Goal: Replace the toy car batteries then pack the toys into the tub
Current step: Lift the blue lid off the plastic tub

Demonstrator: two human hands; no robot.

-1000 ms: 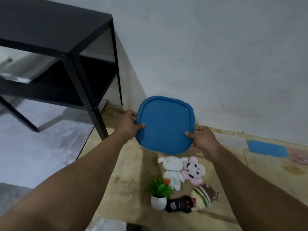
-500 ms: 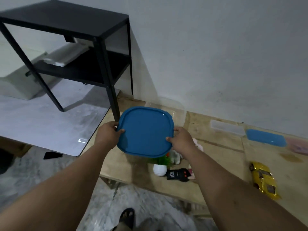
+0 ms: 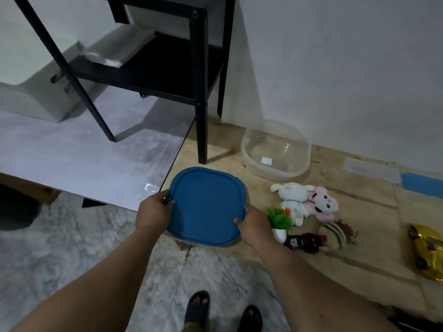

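I am holding the square blue plastic lid point(image 3: 206, 207) with both hands: my left hand point(image 3: 153, 212) is gripping its 9 o'clock edge, thumb on top, and my right hand point(image 3: 255, 222) is gripping its 4 o'clock corner. Compared with half a second ago, the lid is sitting lower, now at the near left corner of the wooden counter point(image 3: 359, 236); whether it is touching the surface I cannot tell. The clear plastic tub point(image 3: 275, 149), which the lid was partly covering before, is now showing whole and open at the lid's 1 o'clock, against the wall. The white plush rabbit point(image 3: 291, 200) and pink plush toy point(image 3: 321, 203) are lying at 3 o'clock of the lid, and the yellow toy car point(image 3: 426, 252) is lying far off at the right edge.
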